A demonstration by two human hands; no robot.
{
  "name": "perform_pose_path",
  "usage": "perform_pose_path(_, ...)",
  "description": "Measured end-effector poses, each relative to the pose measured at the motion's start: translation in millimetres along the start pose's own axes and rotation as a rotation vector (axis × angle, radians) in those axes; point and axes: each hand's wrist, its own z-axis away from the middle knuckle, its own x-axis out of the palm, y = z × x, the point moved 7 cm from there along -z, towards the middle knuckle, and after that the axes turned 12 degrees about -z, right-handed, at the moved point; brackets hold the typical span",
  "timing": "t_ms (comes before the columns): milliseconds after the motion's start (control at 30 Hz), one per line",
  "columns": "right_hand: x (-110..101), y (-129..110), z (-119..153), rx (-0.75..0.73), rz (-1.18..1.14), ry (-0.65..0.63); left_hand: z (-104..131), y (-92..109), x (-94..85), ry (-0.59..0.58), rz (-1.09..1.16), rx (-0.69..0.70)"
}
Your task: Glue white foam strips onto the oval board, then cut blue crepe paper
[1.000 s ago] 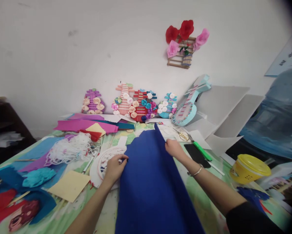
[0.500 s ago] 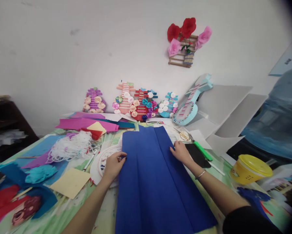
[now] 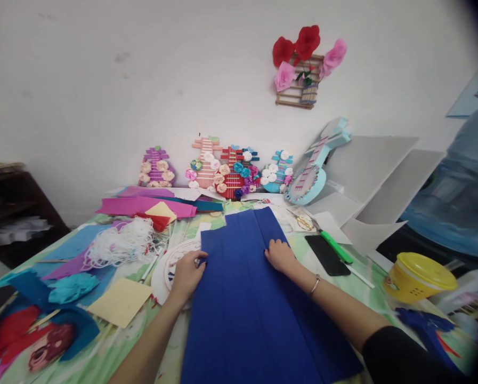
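A long sheet of dark blue crepe paper (image 3: pixel 242 298) with lengthwise folds stretches over the table from the near edge toward the wall. My left hand (image 3: pixel 188 273) pinches its left edge between thumb and fingers. On the right part of the sheet, my right hand (image 3: pixel 281 256) has its fingers curled and pressed onto the paper beside a lengthwise fold; the thumb is mostly hidden. A round white piece with a printed pattern (image 3: pixel 164 266) lies partly under my left hand. To the right of my right hand is a black phone (image 3: pixel 327 256).
Along the wall stand several flower-trimmed lute-shaped crafts (image 3: pixel 233 181) and a larger light-blue one (image 3: pixel 308 178). White string (image 3: pixel 121 242), beige paper (image 3: pixel 121 301) and magenta paper (image 3: pixel 146 208) lie left. A green utility knife (image 3: pixel 337 247), gold scissors (image 3: pixel 302 220) and yellow tub (image 3: pixel 420 277) lie right.
My right hand has moved left from the sheet's right edge onto the paper. The sheet's upper left corner has shifted lower, and the view has turned slightly.
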Motion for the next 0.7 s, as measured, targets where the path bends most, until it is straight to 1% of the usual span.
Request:
perform_pose_path(167, 2.4, -2.5, -3.0, 0.004, 0.032, -0.081, 0.5, 1.1, -1.4, -0.016, -0.005, -0.007)
perform_pose_path(267, 2.0, -5.0, -7.0, -0.014, 0.037, -0.138, 1.1, 4.0, -2.9, -0.005, -0.018, 0.023)
perform_pose_path(367, 3.0, -8.6, -13.6, -0.037, 0.035, -0.22, 1.6, 6.8, -4.1, 0.017, -0.033, 0.057)
perform_pose_path(500, 9.8, -13.7, -21.7, -0.042, 0.035, -0.335, 1.7, 7.5, -5.0, 0.042, -0.038, 0.072)
perform_pose_path(600, 13.4, -15.6, -25.7, -0.036, 0.023, -0.367, 1.6, 7.1, -5.6, 0.04, -0.035, 0.071)
perform_pose_path(700, 11.3, -15.8, -28.9, -0.075, -0.017, -0.367, 1.5, 7.0, -7.6, 0.042, -0.033, 0.065)
